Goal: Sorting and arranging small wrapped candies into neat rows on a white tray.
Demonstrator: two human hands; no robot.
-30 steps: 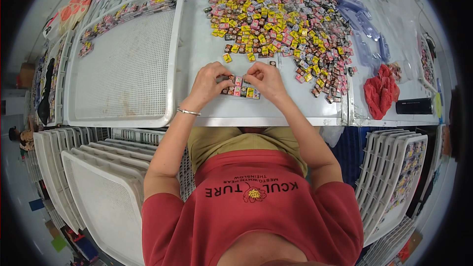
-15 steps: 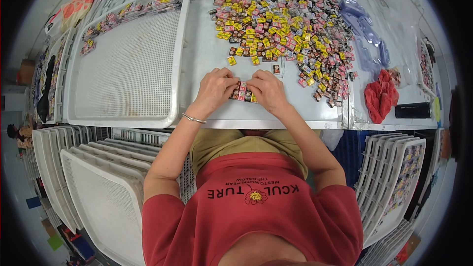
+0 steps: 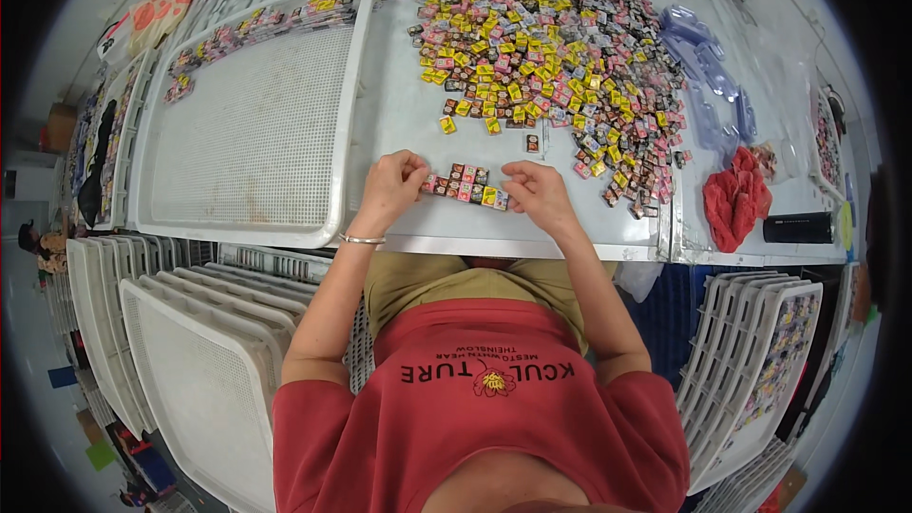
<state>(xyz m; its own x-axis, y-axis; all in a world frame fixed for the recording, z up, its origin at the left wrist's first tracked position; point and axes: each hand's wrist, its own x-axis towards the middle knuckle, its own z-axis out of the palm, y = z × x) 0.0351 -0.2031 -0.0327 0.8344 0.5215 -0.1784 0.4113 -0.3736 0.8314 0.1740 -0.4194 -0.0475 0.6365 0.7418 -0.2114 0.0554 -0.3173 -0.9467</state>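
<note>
In front of me on the table lies a group of small printed blocks [image 3: 465, 186], pink, black and yellow, set edge to edge. Its front row is long; a shorter row sits against its far side. My left hand [image 3: 391, 190] has thumb and fingertips pinched at the left end of the front row. At the right end, my right hand [image 3: 540, 196] is curled with its fingertips against the last block. One single dark block [image 3: 533, 143] lies apart, just beyond the right hand. A large loose heap of the same blocks [image 3: 541, 38] covers the far side of the table.
A white mesh tray [image 3: 247, 152] at my left holds blocks lined along its far edge. To the right are a red cloth [image 3: 736, 198], clear purple plastic pieces [image 3: 705, 57] and a black box-like object [image 3: 798, 228]. White trays [image 3: 199, 351] stand stacked below the table edge.
My hands have moved apart from close together over the blocks to the two ends of the row. The group now shows a longer front row, reaching out to both sides.
</note>
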